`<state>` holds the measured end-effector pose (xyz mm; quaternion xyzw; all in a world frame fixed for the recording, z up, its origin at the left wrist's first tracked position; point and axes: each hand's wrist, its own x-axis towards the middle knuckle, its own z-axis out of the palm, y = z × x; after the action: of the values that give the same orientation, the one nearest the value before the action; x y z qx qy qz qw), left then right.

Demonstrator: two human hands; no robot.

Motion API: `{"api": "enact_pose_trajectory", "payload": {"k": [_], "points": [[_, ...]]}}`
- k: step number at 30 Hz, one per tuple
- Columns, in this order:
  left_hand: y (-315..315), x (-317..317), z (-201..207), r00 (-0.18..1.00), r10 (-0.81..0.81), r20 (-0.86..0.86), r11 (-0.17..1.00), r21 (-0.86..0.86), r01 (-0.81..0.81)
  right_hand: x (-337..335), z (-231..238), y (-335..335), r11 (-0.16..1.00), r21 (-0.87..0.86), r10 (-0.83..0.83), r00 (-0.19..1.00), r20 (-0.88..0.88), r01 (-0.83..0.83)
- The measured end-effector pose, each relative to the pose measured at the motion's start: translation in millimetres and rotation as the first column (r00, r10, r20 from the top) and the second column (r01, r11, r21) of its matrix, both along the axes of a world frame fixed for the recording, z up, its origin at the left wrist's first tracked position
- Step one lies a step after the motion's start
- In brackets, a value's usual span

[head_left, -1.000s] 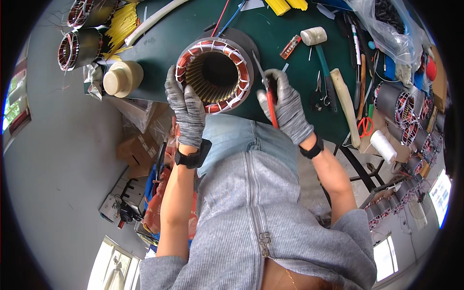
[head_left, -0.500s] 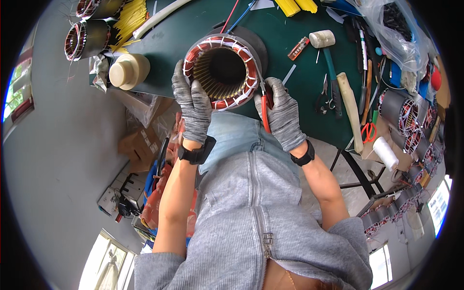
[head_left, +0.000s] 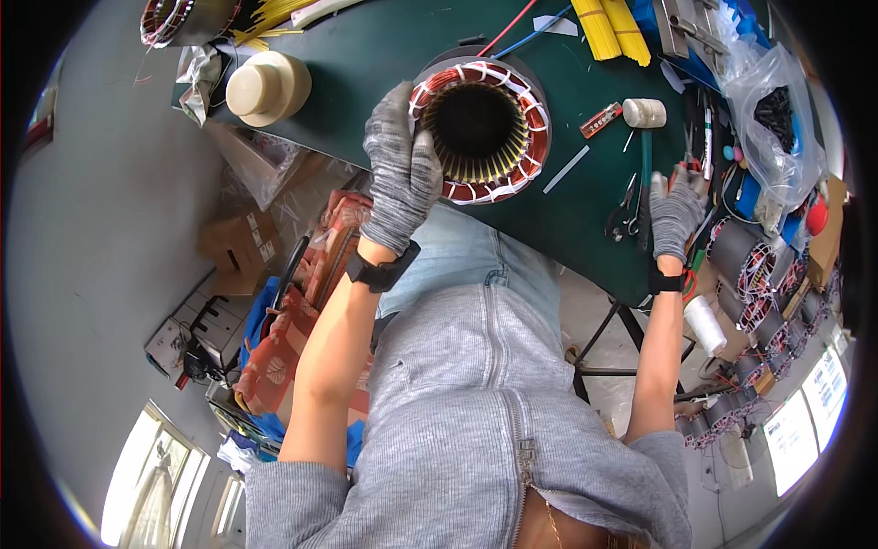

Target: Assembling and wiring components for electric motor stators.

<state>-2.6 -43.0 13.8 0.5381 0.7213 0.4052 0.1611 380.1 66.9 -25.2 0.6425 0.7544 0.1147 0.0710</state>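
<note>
A motor stator (head_left: 535, 151) stands on the green table with its round bore facing up and red windings laced in white around the rim. My left hand (head_left: 398, 174), in a grey knit glove, grips its left side, the thumb by the inner edge. Far to the right, my gloved right hand (head_left: 677, 210) is among the tools, its fingers closed around red-handled pliers (head_left: 682, 168) whose slim metal tip points away from me. The glove hides part of the handles. A white-headed mallet (head_left: 645, 113) and dark scissors (head_left: 622, 215) lie just left of that hand.
A cream plastic cylinder (head_left: 265, 90) stands at the left table edge. Yellow strip bundles (head_left: 608, 27) lie at the back. At the right are a clear plastic bag (head_left: 777, 137), a white thread spool (head_left: 704, 325) and more stators (head_left: 736, 247). A cardboard box (head_left: 242, 247) sits below the table.
My right hand has left the stator's rim and moved right to the tools, carrying the red-handled pliers. My left hand stays on the stator. The whole view has shifted somewhat.
</note>
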Motion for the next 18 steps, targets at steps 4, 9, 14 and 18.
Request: {"api": "enact_pose_trajectory", "payload": {"k": [4,9,14,18], "points": [[18,-27,7,0.978,-0.207,-0.024,0.978,-0.003,0.207,-3,-32,1,0.976,-0.213,-0.017,0.995,0.095,0.037],[27,-29,12,1.000,-0.010,0.026,0.995,0.095,0.008,33,-31,27,0.994,-0.050,0.092,0.990,-0.106,-0.097],[11,7,-14,0.992,0.050,0.119,0.965,0.251,-0.079,26,64,60,0.862,0.085,0.474,0.736,-0.483,-0.500],[9,-10,-8,0.986,-0.059,0.157,0.976,0.217,0.024,-97,200,41,0.781,-0.566,-0.376,0.523,-0.765,-0.266]]}}
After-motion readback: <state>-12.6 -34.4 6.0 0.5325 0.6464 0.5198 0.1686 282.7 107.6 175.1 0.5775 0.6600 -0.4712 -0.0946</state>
